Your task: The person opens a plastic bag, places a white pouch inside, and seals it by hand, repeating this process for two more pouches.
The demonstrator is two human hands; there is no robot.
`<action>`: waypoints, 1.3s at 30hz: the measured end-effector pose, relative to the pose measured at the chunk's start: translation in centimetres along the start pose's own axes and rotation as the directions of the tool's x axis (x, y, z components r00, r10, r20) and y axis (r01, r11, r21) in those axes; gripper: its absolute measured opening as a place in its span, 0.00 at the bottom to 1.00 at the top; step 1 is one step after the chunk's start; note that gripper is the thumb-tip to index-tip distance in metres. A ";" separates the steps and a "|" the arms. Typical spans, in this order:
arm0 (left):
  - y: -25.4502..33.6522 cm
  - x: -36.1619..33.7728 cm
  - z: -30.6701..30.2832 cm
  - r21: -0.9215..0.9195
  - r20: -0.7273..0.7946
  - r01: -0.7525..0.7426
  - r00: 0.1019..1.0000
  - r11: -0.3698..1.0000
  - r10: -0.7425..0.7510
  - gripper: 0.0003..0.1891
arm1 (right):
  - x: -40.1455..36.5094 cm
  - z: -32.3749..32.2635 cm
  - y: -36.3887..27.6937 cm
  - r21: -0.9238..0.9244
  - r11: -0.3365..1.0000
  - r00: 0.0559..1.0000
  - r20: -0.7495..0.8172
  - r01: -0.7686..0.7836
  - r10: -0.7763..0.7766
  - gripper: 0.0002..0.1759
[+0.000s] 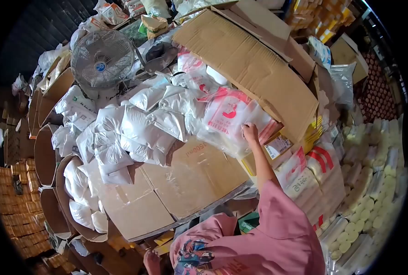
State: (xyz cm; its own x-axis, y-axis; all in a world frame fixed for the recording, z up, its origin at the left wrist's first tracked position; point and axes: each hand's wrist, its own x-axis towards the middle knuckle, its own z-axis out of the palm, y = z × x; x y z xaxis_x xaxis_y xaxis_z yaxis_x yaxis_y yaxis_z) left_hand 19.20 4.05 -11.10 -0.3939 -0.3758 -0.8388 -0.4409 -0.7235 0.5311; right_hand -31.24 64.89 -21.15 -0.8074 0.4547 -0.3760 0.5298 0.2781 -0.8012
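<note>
My right hand (250,132) is closed at the right edge of a clear plastic bag with red print (229,114), its fingers pressed together on the plastic. The bag lies beside a large open cardboard flap (259,68). Low in the view, my left hand (152,261) hangs near the table's front edge, its fingers curled and too small to make out. Left of the printed bag lies a heap of white filled pouches (140,126). Flattened cardboard (190,176) covers the tabletop in front of them.
A metal fan (102,59) stands at the back left. Open cartons (48,156) line the left side, one with white pouches inside (82,195). Wrapped stacks (311,178) and rows of pale rolls (364,215) are at the right. Orange packs (21,220) are piled far left.
</note>
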 end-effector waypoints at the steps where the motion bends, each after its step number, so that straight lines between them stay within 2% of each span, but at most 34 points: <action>1: 0.7 0.5 0.5 0.031 0.040 -0.058 0.998 0.998 0.057 0.12 | 0.0 -0.5 -0.6 0.043 0.998 0.998 0.036 0.055 -0.057 0.14; 3: 1.6 1.8 1.8 0.223 0.135 -0.227 0.970 0.948 0.200 0.11 | -0.9 -1.6 -1.4 0.133 0.981 0.983 0.094 0.144 -0.157 0.15; 4: 1.9 3.1 2.3 0.350 0.174 -0.302 0.951 0.887 0.256 0.12 | -2.8 -2.2 -3.8 0.091 0.990 0.987 0.109 0.110 -0.119 0.15; 6: 2.2 6.0 4.1 0.559 0.284 -0.448 0.894 0.698 0.346 0.14 | -4.3 -1.1 -4.3 -0.050 0.955 0.951 0.125 0.291 -0.283 0.13; 7: 3.1 4.6 9.2 0.486 0.279 -0.382 0.920 0.786 0.275 0.15 | -8.0 -0.6 -7.2 0.013 0.948 0.938 0.142 0.317 -0.316 0.14; 8: 4.1 2.8 15.6 0.403 0.274 -0.310 0.939 0.861 0.210 0.17 | -9.9 0.6 -7.4 -0.027 0.875 0.857 0.221 0.483 -0.466 0.13; 9: 4.3 3.1 18.7 0.328 0.373 -0.264 0.918 0.907 0.132 0.19 | -13.4 1.9 -9.0 -0.092 0.880 0.843 0.347 0.467 -0.411 0.11; 10: 4.1 2.6 22.0 0.328 0.512 -0.343 0.848 0.880 0.140 0.21 | -17.5 3.1 -10.6 -0.069 0.813 0.762 0.403 0.578 -0.507 0.10; 11: 3.9 3.3 24.5 0.312 0.602 -0.330 0.794 0.891 0.083 0.23 | -21.7 3.9 -12.5 -0.188 0.691 0.664 0.529 0.698 -0.528 0.09; 12: 4.0 2.7 27.8 0.206 0.542 -0.112 0.840 0.972 -0.018 0.25 | -25.3 4.7 -13.8 -0.195 0.610 0.554 0.680 0.768 -0.480 0.08; 13: 4.5 1.2 30.2 0.169 0.619 -0.096 0.785 0.981 -0.030 0.28 | -28.5 6.2 -13.6 -0.146 0.526 0.453 0.723 0.838 -0.522 0.07; 14: 5.2 -0.1 32.1 0.164 0.617 -0.056 0.785 0.985 -0.058 0.27 | -31.9 7.5 -12.9 -0.094 0.446 0.355 0.757 0.890 -0.549 0.07; 15: 5.8 -0.9 33.4 0.153 0.628 -0.015 0.773 0.988 -0.085 0.26 | -34.7 8.4 -12.3 -0.054 0.400 0.292 0.773 0.915 -0.564 0.07; 17: 7.2 -2.7 33.9 0.324 0.624 -0.160 0.777 0.933 -0.083 0.26 | -38.4 9.5 -12.0 0.002 0.278 0.167 0.794 0.961 -0.584 0.07; 18: 7.8 -3.4 34.0 0.404 0.626 -0.228 0.775 0.886 -0.085 0.26 | -39.3 9.9 -12.2 0.046 0.245 0.132 0.740 0.968 -0.659 0.07; 20: 8.7 -4.2 33.0 0.389 0.650 -0.201 0.751 0.899 -0.113 0.25 | -41.1 10.4 -12.2 0.118 0.193 0.081 0.616 0.974 -0.784 0.07; 22: 8.8 -5.1 31.4 0.438 0.664 -0.206 0.731 0.875 -0.160 0.24 | -42.4 10.5 -12.0 0.064 0.234 0.127 0.686 0.970 -0.716 0.07; 25: 7.4 -3.2 27.9 0.518 0.515 0.027 0.788 0.855 -0.337 0.22 | -43.1 10.7 -12.2 0.010 0.223 0.134 0.771 0.975 -0.622 0.08; 26: 5.0 0.3 24.9 0.440 0.633 -0.006 0.711 0.898 -0.306 0.19 | -43.5 10.9 -11.7 0.002 0.233 0.143 0.784 0.973 -0.604 0.09; 29: 4.1 0.3 23.4 0.299 0.538 0.230 0.761 0.926 -0.362 0.15 | -45.0 12.1 -10.2 0.023 0.224 0.115 0.803 0.974 -0.584 0.10; 31: 4.5 -0.7 22.7 0.178 0.496 0.167 0.836 0.970 -0.235 0.14 | -46.6 12.2 -11.4 0.094 0.244 0.076 0.793 0.965 -0.605 0.11; 32: 5.0 -1.2 22.5 0.116 0.463 0.132 0.870 0.984 -0.171 0.13 | -47.2 12.4 -12.2 0.132 0.285 0.096 0.741 0.949 -0.665 0.12; 35: 6.1 -0.9 20.9 -0.061 0.418 -0.019 0.907 0.998 0.043 0.13 | -49.0 13.7 -13.2 -0.044 0.360 0.331 0.506 0.932 -0.796 0.13; 36: 6.7 -1.2 20.4 -0.113 0.403 -0.057 0.910 0.992 0.098 0.13 | -49.5 13.7 -13.6 -0.184 0.381 0.421 0.477 0.906 -0.772 0.16; 39: 8.7 -2.2 18.9 -0.160 0.351 -0.154 0.914 0.975 0.202 0.14 | -49.7 15.2 -11.7 -0.098 0.757 0.685 0.511 0.646 -0.518 0.20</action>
State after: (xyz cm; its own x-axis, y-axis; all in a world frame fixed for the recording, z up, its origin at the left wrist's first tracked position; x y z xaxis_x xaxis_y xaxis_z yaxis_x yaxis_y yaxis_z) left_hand 0.93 9.54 -2.40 -0.7320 -0.2870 -0.6179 -0.2402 -0.7400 0.6283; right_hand -1.27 26.19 -0.20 -0.9609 -0.2651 -0.0804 -0.0947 0.5869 -0.8041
